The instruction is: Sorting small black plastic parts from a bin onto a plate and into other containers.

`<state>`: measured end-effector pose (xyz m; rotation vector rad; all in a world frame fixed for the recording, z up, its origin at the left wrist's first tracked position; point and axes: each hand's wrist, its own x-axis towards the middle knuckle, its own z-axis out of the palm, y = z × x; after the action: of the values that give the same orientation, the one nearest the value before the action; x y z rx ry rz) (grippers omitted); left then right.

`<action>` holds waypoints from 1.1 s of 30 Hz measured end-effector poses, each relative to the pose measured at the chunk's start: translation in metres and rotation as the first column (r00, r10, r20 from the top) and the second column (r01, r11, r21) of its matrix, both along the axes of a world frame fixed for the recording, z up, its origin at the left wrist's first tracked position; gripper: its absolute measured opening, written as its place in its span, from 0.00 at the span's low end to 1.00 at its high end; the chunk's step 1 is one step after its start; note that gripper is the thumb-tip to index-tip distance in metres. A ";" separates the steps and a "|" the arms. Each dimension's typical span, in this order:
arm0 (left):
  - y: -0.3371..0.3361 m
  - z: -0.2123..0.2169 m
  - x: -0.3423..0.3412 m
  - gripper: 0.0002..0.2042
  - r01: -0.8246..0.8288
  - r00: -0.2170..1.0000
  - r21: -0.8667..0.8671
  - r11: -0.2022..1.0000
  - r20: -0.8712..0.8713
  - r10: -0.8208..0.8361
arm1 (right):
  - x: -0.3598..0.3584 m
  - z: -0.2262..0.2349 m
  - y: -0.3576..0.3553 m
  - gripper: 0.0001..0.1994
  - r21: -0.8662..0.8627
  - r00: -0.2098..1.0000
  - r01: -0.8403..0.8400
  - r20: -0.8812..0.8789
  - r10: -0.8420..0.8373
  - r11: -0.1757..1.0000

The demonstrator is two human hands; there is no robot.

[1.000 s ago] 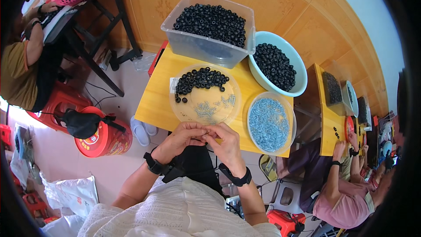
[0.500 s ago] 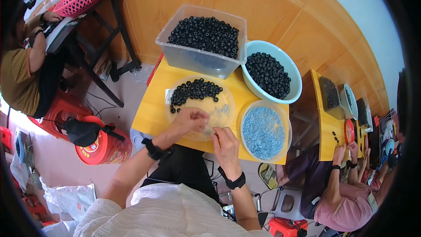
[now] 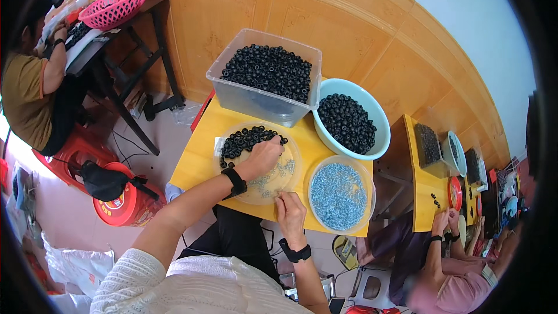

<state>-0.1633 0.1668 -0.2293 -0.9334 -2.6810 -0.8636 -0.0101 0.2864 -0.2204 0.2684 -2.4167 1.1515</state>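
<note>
Left hand (image 3: 266, 157) curls at black beads (image 3: 245, 141), far side of round tray (image 3: 292, 181) on bench (image 3: 195, 166); right hand (image 3: 290, 215), fingers bent, at tray's near edge. We can't tell how closed either is, or what's held.

The left hand (image 3: 264, 156) hides its own fingertips and grip at the black beads (image 3: 238, 141). Anything in the right hand (image 3: 290, 214), by the front edge of the worktop (image 3: 195, 163), is too small to tell.
</note>
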 end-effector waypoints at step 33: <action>-0.137 0.052 0.110 0.09 -0.589 0.512 0.759 0.276 0.615 -0.600 | 0.004 0.018 -0.034 0.04 0.012 0.999 0.038 0.033 -0.039 0.999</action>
<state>-0.0529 0.0300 -0.1775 -0.0181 -1.5672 -3.1855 -0.0065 0.2525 -0.2023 0.2067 -2.4476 1.1338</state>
